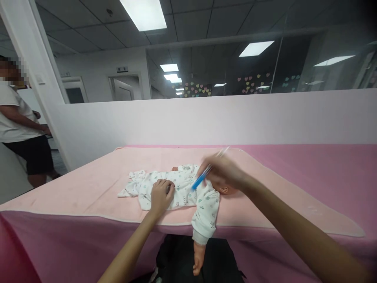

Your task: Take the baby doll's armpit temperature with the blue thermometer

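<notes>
A baby doll (182, 190) in a white printed romper lies on its back, head to the right. One doll arm (199, 255) hangs over the table's front edge. My left hand (161, 195) rests on the doll's lower body, fingers curled around a small dark object (167, 189), mostly hidden. Above the doll's chest, my right hand (220, 169) grips a thin stick (200, 180) with a blue lower end and a clear upper part. Motion blurs the stick and this hand, so its exact kind cannot be made out. The hand partly covers the doll's head (225, 190).
A pale pink blanket (97, 188) lies under the doll on a darker pink cloth (324, 173). A low white partition (224, 118) with glass above stands behind. At far left is another person (20, 118). Something black (218, 259) sits below the table edge.
</notes>
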